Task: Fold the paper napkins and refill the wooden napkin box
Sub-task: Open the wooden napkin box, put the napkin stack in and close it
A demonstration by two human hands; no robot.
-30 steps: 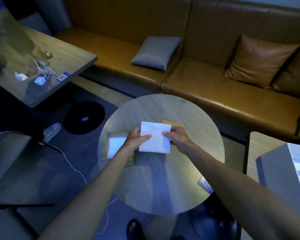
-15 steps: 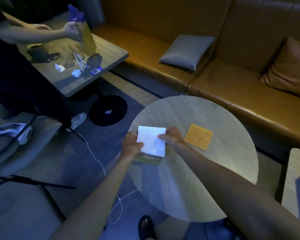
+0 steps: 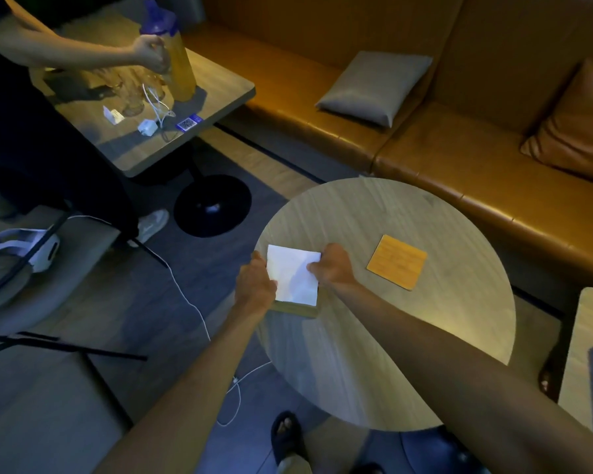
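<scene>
A folded white paper napkin (image 3: 293, 275) sits right over the wooden napkin box (image 3: 295, 308) at the left edge of the round wooden table (image 3: 374, 336). My left hand (image 3: 255, 285) grips the napkin's left edge. My right hand (image 3: 332, 265) pinches its right edge. Only the box's near wall shows below the napkin; its inside is hidden. A flat wooden square (image 3: 397, 261), perhaps the box lid, lies on the table to the right of my right hand.
Another person stands at the left, a hand on a tall bottle (image 3: 178, 63) on a square table (image 3: 192, 107) with glasses, a charger and a cable. A leather sofa (image 3: 425, 138) with cushions runs behind. A white cable (image 3: 192, 302) trails over the floor.
Both hands have carried the napkin left, from the table's middle to above the box. My view has swung left, bringing the other person and the wooden square into sight.
</scene>
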